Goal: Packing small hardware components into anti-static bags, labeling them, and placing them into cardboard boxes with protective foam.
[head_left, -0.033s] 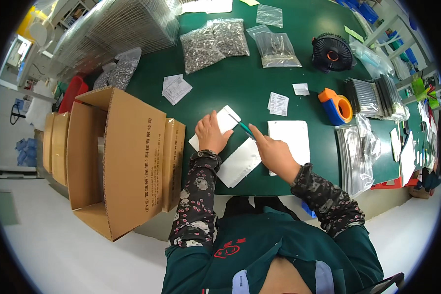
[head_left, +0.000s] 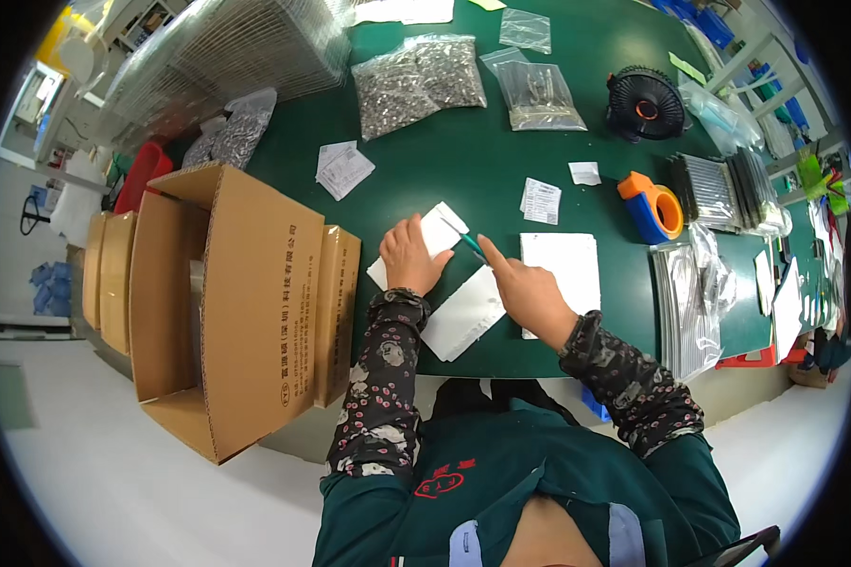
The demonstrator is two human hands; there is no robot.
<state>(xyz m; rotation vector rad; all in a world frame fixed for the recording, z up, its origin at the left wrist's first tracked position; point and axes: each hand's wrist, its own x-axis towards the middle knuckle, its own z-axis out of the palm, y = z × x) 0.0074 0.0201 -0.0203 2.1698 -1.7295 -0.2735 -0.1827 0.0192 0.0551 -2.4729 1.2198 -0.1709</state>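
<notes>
On the green table (head_left: 463, 151), my left hand (head_left: 411, 255) lies flat on a small white packet (head_left: 442, 230), pressing it down near the front edge. My right hand (head_left: 528, 291) is just to its right, index finger stretched out, holding a thin green tool (head_left: 470, 245) whose tip rests on the packet. A second white packet (head_left: 463, 317) lies between my wrists, partly under them. A larger white sheet (head_left: 565, 267) lies beside my right hand.
An open cardboard box (head_left: 227, 302) stands at the table's left edge. Bags of small metal parts (head_left: 416, 80), a clear bag (head_left: 539, 94), a black round fan (head_left: 643, 104), an orange and blue tape dispenser (head_left: 654, 210), silvery bags (head_left: 690, 312) and paper slips (head_left: 345, 170) surround the hands.
</notes>
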